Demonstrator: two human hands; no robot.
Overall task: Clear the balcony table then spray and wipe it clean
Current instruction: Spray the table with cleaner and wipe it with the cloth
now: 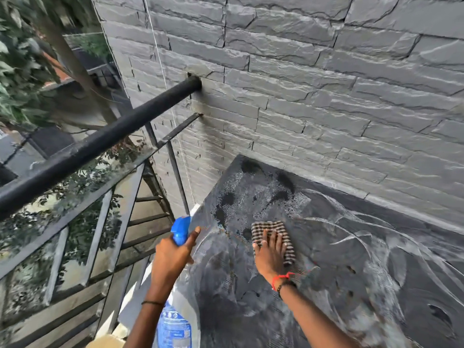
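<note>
The dark balcony table (351,247) fills the lower right, wet with spray patches near its far left corner and streaked with wipe marks. My right hand (271,252) lies flat on a brown-and-white checked cloth (272,231), pressing it onto the tabletop. My left hand (170,257) grips a spray bottle with a blue trigger head (180,228) at the table's left edge; its clear body and blue label (174,325) hang below my wrist. The nozzle points toward the wet patches.
A grey stone-clad wall (301,84) runs behind the table. A black metal railing (100,139) with glass panels and bars borders the left side, with trees beyond it. A thin white cord (175,126) hangs along the wall.
</note>
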